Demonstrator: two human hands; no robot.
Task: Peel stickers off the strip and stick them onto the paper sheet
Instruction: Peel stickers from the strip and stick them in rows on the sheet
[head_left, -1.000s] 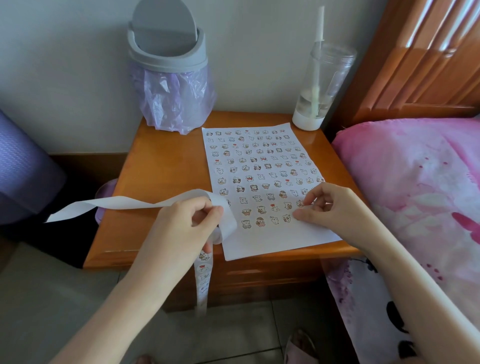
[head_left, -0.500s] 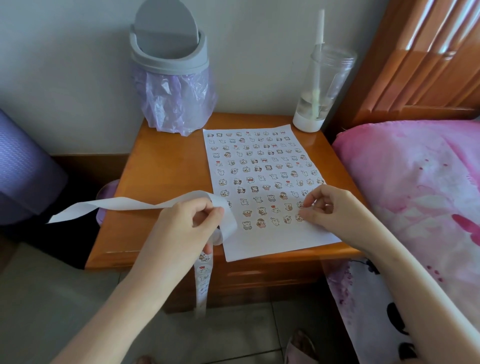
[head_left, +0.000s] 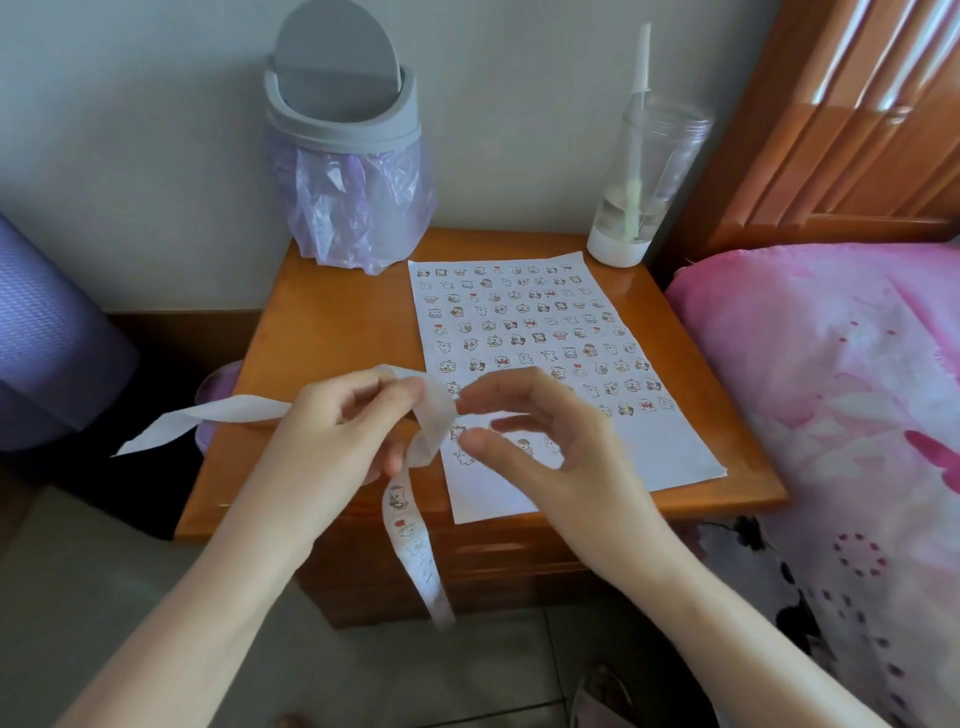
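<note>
Sticker strip, a long white paper ribbon, is looped over the fingers of the left hand. That hand pinches it at the bend, in the air above the near part of the orange-brown wooden counter. From the pinch the strip runs two ways. A blank length goes out roughly level to the left, past the counter's corner. The length carrying small cartoon stickers hangs roughly upright down the counter's front. Its long axis is therefore broken at the fold, and the fold itself points right.

Just beside that fold, on its right, is the right hand. Its thumb and forefinger are curved and parted, with the gap facing the fold and nothing visible between them. The hand is blurred, so I cannot tell whether a fingertip touches the strip.

Under and beyond the right hand, a white paper sheet lies flat on the counter, covered with rows of little stickers. Its long axis runs away from the person toward the wall, with the far end leaning slightly left. A bare band remains along its near edge.

The right hand is nearer both the fold and that bare band. The next peel probably goes rightward off the fold, then down onto the sheet.
</note>
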